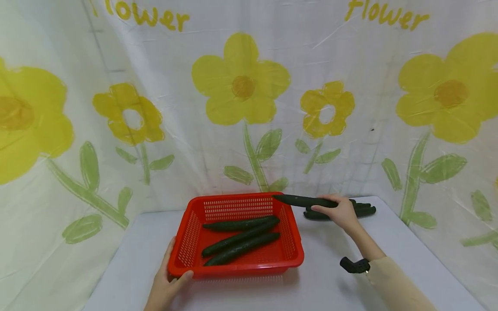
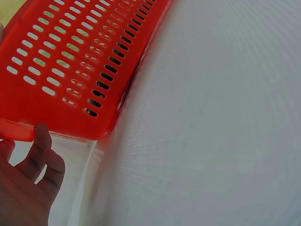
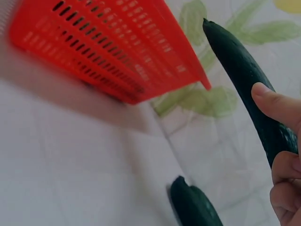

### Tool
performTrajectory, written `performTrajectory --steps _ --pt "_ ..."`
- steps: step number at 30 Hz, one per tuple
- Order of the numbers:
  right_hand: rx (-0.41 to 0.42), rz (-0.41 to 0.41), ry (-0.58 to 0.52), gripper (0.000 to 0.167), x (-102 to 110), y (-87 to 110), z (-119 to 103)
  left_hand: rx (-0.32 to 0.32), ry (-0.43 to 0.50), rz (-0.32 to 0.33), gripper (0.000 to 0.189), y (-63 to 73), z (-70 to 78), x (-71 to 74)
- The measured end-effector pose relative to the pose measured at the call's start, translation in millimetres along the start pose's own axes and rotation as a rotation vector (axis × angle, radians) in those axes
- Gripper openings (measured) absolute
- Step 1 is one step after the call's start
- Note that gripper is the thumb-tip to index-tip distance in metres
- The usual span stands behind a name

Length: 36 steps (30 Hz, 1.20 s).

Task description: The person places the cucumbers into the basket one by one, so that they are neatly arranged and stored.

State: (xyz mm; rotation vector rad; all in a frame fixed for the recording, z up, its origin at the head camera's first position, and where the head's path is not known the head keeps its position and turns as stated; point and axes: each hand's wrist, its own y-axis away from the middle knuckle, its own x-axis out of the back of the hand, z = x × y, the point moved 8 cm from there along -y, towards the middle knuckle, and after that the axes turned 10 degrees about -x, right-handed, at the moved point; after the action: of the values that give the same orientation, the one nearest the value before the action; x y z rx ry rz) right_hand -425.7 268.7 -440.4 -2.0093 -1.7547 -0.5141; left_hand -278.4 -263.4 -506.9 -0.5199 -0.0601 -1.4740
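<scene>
My right hand point(image 1: 339, 212) grips a dark green cucumber point(image 1: 297, 200) near one end, its far tip reaching over the back right rim of the red plastic basket point(image 1: 249, 271). In the right wrist view the thumb lies along the held cucumber point(image 3: 244, 75) and the fingers curl under it. My left hand point(image 1: 166, 276) holds the basket's front left corner, thumb on the rim; its fingers point(image 2: 55, 172) show below the rim in the left wrist view. Three cucumbers point(image 1: 241, 237) lie inside the basket.
A small pile of cucumbers point(image 1: 364, 211) lies on the white table point(image 1: 323, 276) at the back right, partly behind my right hand. A white curtain point(image 1: 175, 129) painted with yellow flowers hangs behind the table. A black wrist strap piece point(image 1: 355, 265) sticks out at my right sleeve.
</scene>
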Motion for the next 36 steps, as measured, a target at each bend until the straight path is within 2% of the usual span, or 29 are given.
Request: performTrajectory --steps 6,12,23,28,32,36 --pt "0.025 -0.048 -0.056 0.054 -30.1 -5.1 -18.4 -0.021 0.013 0.012 0.101 1.8 0.1 0.9" --pt "0.089 -0.117 -0.094 0.048 -58.9 -10.9 -49.4 -0.051 0.02 0.017 0.102 1.0 2.4 2.9" --pt "0.199 -0.186 -0.054 0.046 -96.8 -8.4 -103.2 -0.073 0.011 0.018 0.102 -1.5 3.4 1.9" --pt "0.211 -0.21 -0.054 0.048 -109.8 -7.6 -127.0 -0.058 -0.015 0.021 0.102 -0.9 3.5 1.7" --pt "0.21 -0.207 -0.047 0.047 -120.5 -6.9 -145.1 -0.072 -0.016 0.021 0.102 -0.9 4.5 2.5" --pt "0.213 -0.245 -0.087 0.043 -134.7 -5.9 -161.5 -0.072 -0.008 0.019 0.102 -1.6 4.8 2.0"
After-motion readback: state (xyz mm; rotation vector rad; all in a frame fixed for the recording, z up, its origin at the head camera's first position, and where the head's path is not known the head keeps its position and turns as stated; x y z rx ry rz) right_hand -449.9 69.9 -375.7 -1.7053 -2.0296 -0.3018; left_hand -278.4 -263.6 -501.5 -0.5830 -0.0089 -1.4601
